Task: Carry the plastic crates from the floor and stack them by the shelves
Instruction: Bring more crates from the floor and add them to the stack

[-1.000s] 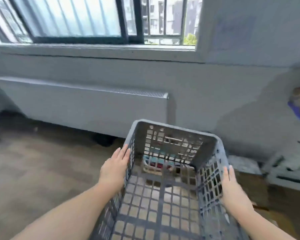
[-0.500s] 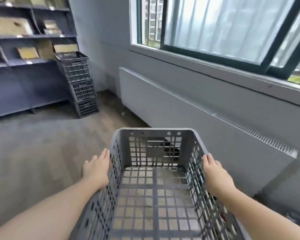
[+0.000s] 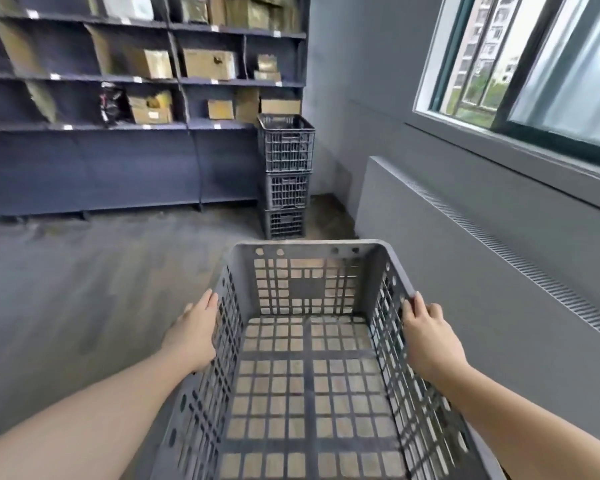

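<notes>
I'm carrying an empty grey plastic crate [image 3: 312, 358] at 6 o'clock, held out in front and well off the floor [image 3: 84, 289], open top facing me. My left hand [image 3: 193, 336] is pressing flat on the outside of the left wall, fingers straight along the lattice, not curled round anything I can see. My right hand [image 3: 430, 341] is on the right wall with its fingers hooking over the top rim, gripping it. The target is the stack of crates [image 3: 286, 176] at 12 o'clock, three high as far as I can tell, standing just beside the right end of the shelves [image 3: 142, 98] and still well apart from me. The radiator cover [image 3: 482, 271] is running along at 3 o'clock under the window [image 3: 520, 60]. To do this well I'm judging: keeping the crate level, walking straight at 12 and staying off the radiator side. The stack looks tall, so the crate needs lifting above the top rim, squaring its corners with the one beneath, then lowering until it seats. The flat left palm is only squeezing, so slipping is the risk on the lift; hooking those fingers over the rim first would be safer.
</notes>
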